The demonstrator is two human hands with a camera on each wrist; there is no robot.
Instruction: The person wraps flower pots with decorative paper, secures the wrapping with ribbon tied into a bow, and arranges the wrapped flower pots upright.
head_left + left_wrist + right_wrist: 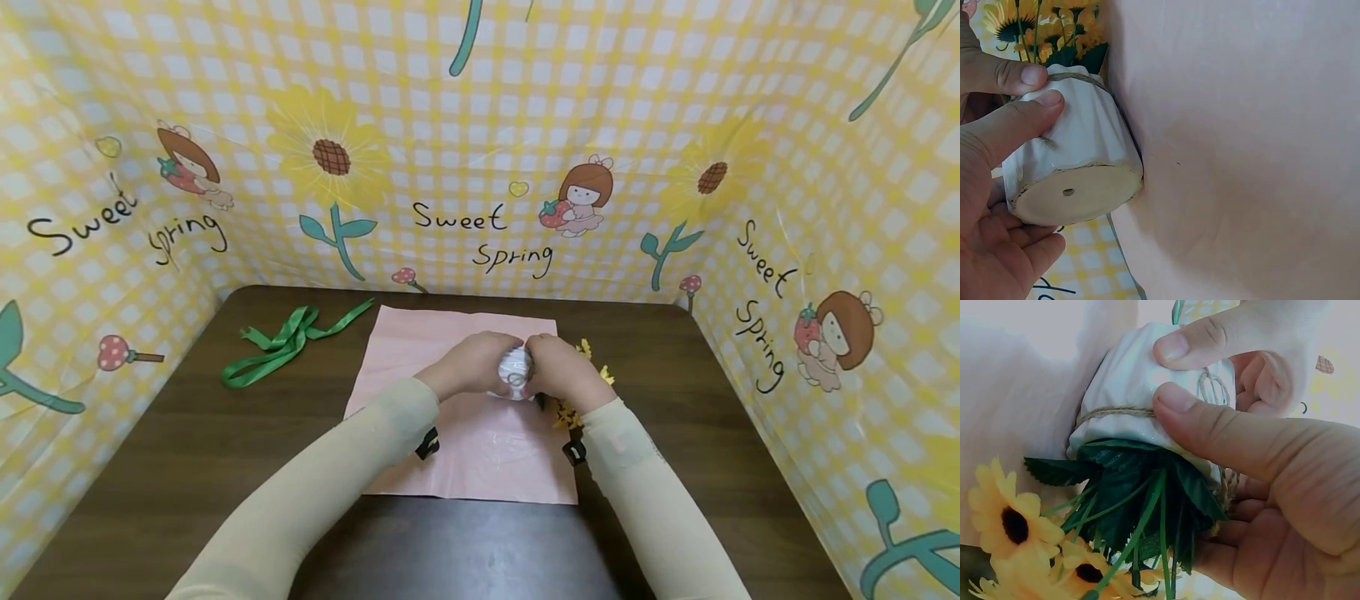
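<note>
White pot (1088, 131), tipped on its side with its holed base showing, is in your grasp above the pink sheet (465, 458); you can't tell whether it touches the paper. Your left hand (474, 362) and right hand (558, 367) curl round it, thumbs close together near the twine (1116, 411). Yellow flowers (1016, 522) stick out of its mouth, to your right. You can read "Sweet Spring" three times on the checked backdrop (480, 142): left, middle and right. Those walls of print border the dark table (697, 400) at its far edge and both sides. Sideways, you have wood beyond the sheet on either hand, and more between its near edge and you. Green ribbon (288, 333) takes up some left-hand room, one tip near the sheet's far left corner.
</note>
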